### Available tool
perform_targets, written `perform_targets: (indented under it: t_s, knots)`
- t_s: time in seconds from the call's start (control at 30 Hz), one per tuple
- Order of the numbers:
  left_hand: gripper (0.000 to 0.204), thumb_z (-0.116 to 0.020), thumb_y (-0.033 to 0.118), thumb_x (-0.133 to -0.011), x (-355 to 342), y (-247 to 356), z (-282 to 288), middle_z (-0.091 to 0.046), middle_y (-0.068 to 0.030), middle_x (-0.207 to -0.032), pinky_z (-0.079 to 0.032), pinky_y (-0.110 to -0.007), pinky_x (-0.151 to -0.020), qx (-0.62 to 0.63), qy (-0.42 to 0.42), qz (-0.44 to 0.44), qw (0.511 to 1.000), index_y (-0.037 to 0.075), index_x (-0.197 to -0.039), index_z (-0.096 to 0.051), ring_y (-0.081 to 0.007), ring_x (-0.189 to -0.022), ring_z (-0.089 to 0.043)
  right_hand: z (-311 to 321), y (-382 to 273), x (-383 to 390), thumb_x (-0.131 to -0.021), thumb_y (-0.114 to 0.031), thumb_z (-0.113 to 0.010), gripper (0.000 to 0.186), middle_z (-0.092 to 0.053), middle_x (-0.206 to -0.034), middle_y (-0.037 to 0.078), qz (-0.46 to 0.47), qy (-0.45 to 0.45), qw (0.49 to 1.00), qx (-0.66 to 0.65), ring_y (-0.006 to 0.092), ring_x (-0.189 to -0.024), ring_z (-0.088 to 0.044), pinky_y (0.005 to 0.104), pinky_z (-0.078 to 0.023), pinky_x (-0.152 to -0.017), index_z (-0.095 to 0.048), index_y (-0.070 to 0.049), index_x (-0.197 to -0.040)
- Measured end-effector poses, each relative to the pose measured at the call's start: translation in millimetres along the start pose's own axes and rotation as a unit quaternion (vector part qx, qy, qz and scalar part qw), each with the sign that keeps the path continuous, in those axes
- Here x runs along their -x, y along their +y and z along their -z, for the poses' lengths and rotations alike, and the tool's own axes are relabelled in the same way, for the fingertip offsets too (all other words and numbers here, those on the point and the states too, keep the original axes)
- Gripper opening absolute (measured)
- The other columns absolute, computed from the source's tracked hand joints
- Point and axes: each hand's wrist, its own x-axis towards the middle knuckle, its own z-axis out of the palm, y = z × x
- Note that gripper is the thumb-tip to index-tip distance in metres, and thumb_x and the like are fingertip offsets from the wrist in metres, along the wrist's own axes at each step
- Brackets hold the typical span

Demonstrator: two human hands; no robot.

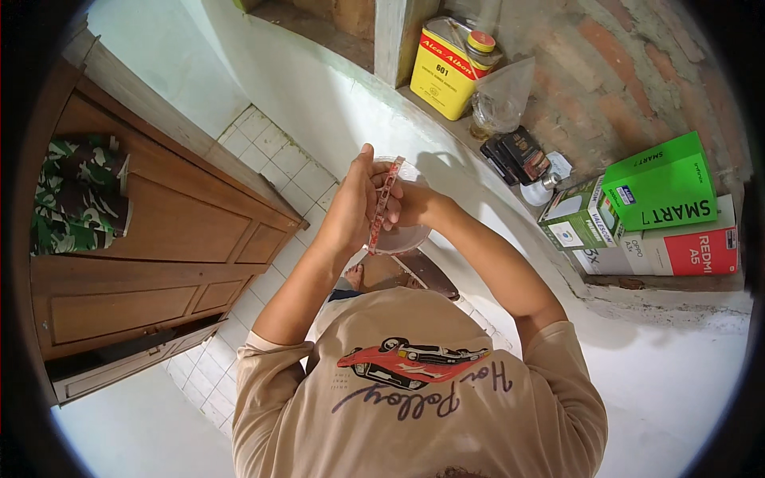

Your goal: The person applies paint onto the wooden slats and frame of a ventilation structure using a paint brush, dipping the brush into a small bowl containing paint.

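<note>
My left hand (354,195), with its thumb raised, has its fingers curled at a narrow red-and-white patterned strip (376,231) that lies slantwise across a round, translucent plastic container (407,240). My right hand (420,205) reaches into the middle of that container from the right, against the strip and my left fingers; its own fingertips are hidden there. Both hands are close together in front of my body, above my bare feet and a brown surface on the floor.
A wooden cupboard (143,207) with camouflage cloth (80,195) stands left. Along the brick wall, a ledge (598,283) holds a yellow can (442,76), a clear bag (510,92), black packets (522,155), a white bottle (538,191), green boxes (653,191) and a red-and-white box (701,247).
</note>
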Motion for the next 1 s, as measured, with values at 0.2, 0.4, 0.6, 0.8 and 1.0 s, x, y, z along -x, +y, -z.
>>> perform_targets:
  t_s: [0.2,0.4,0.6,0.8,1.0]
  knots:
    - [0.063,-0.029,0.057,-0.099,14,-1,3,-0.055,-0.0056,-0.072,-0.037,-0.025,-0.043,-0.018,0.018,0.021,0.999,-0.001,-0.106,-0.052,-0.0133,-0.047,-0.050,-6,-26,11,-0.081,-0.005,-0.060,0.024,-0.068,-0.097,0.006,0.079,-0.017,0.954,-0.289,0.0180,-0.093,-0.065,0.0310,-0.051,-0.083,-0.063,-0.006,-0.105]
    - [0.063,-0.029,0.056,-0.100,12,-6,4,-0.055,-0.0050,-0.071,-0.036,-0.025,-0.041,-0.031,0.008,0.002,0.999,-0.002,-0.110,-0.053,-0.0128,-0.046,-0.049,-20,-29,14,-0.083,-0.005,-0.057,0.028,-0.066,-0.113,0.008,0.000,0.113,0.978,-0.177,0.0193,-0.105,-0.063,0.0321,-0.048,-0.090,-0.060,-0.005,-0.111]
    - [0.070,-0.031,0.060,-0.097,12,-5,-2,-0.054,-0.0055,-0.072,-0.038,-0.026,-0.045,-0.046,0.023,0.013,0.999,-0.005,-0.114,-0.052,-0.0138,-0.049,-0.047,-32,-21,17,-0.085,-0.019,-0.058,0.026,-0.064,-0.110,0.009,-0.070,0.118,0.977,0.164,0.0306,-0.101,-0.062,0.0397,-0.050,-0.088,-0.060,-0.012,-0.110]
    - [0.073,-0.031,0.060,-0.097,8,-7,-1,-0.056,-0.0075,-0.076,-0.039,-0.026,-0.046,-0.029,0.016,0.004,0.999,-0.008,-0.117,-0.049,-0.0148,-0.050,-0.048,-22,-39,28,-0.086,-0.020,-0.058,0.022,-0.068,-0.101,0.010,-0.153,0.091,0.957,0.230,0.0319,-0.094,-0.064,0.0387,-0.052,-0.083,-0.061,-0.011,-0.106]
    - [0.076,-0.028,0.060,-0.097,5,4,6,-0.054,-0.0075,-0.075,-0.040,-0.028,-0.051,0.008,0.006,-0.035,0.999,-0.010,-0.118,-0.047,-0.0155,-0.053,-0.048,1,-35,74,-0.089,-0.023,-0.063,0.026,-0.069,-0.075,0.010,-0.092,0.349,0.932,0.010,0.0236,-0.071,-0.068,0.0354,-0.053,-0.060,-0.064,-0.003,-0.105]
